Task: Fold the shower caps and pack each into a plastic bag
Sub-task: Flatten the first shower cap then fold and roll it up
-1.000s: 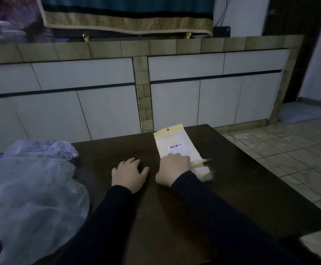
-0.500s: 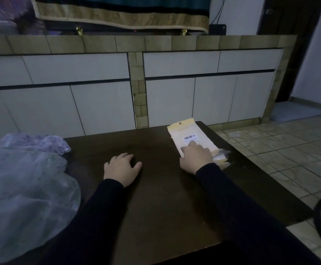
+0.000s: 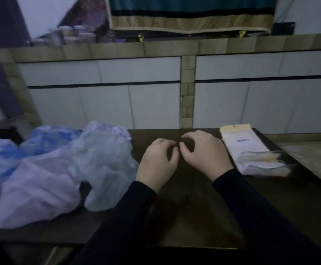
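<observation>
Between caps: left hand (image 3: 158, 159) and right hand (image 3: 203, 153) are resting on the table (image 3: 184, 217), fingers loosely curled, holding nothing, the packed plastic bag (image 3: 251, 152) lying right; next is likely reaching left for a loose shower cap (image 3: 102, 161).

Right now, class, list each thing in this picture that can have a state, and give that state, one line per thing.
Left hand: fingers loosely curled, holds nothing, over the table.
Right hand: fingers loosely curled, holds nothing, beside the left hand.
Shower caps: unfolded, crumpled in a heap at the table's left.
Packed bags: lying flat in a stack at the table's right, untouched by either hand.
Table: dark, bare in front of the hands.
</observation>
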The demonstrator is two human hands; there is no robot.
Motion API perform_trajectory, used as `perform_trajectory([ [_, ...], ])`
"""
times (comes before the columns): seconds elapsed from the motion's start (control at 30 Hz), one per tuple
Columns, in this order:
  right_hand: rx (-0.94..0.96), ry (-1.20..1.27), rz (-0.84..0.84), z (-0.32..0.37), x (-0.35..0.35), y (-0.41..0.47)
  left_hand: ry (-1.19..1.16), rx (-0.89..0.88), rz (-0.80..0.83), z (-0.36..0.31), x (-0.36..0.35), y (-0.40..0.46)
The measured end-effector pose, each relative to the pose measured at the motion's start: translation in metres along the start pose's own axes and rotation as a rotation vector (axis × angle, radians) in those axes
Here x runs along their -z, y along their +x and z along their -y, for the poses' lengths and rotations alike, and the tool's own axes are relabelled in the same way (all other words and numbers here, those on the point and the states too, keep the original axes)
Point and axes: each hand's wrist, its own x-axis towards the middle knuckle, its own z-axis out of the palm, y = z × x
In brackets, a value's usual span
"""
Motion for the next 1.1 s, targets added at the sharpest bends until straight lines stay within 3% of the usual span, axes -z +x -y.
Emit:
perform_trajectory([
  [0.1,0.067,0.122,-0.034,0.019,-0.015,-0.001,0.078,-0.231,-0.050,0.004,0.043,-0.014],
  [0.17,0.107,0.235,-0.008,0.032,-0.026,-0.002,0.145,-0.274,-0.096,0.010,0.069,-0.022],
  [0.3,0.241,0.326,0.071,0.058,-0.046,-0.006,0.338,-0.230,-0.236,0.034,0.109,-0.035],
  [0.4,0.295,0.394,0.141,0.072,-0.060,-0.010,0.463,-0.072,-0.265,0.056,0.130,-0.042],
  [0.53,0.213,0.543,0.089,0.083,-0.072,-0.004,0.458,0.032,-0.197,0.072,0.143,-0.054],
  [0.7,0.156,0.648,0.186,0.090,-0.073,0.010,0.475,0.082,-0.093,0.084,0.136,-0.062],
  [0.97,0.145,0.675,0.082,0.075,-0.071,0.011,0.376,-0.019,-0.209,0.083,0.134,-0.050],
  [1.1,0.063,0.853,0.028,0.064,-0.059,0.016,0.284,-0.093,-0.322,0.061,0.126,-0.028],
])
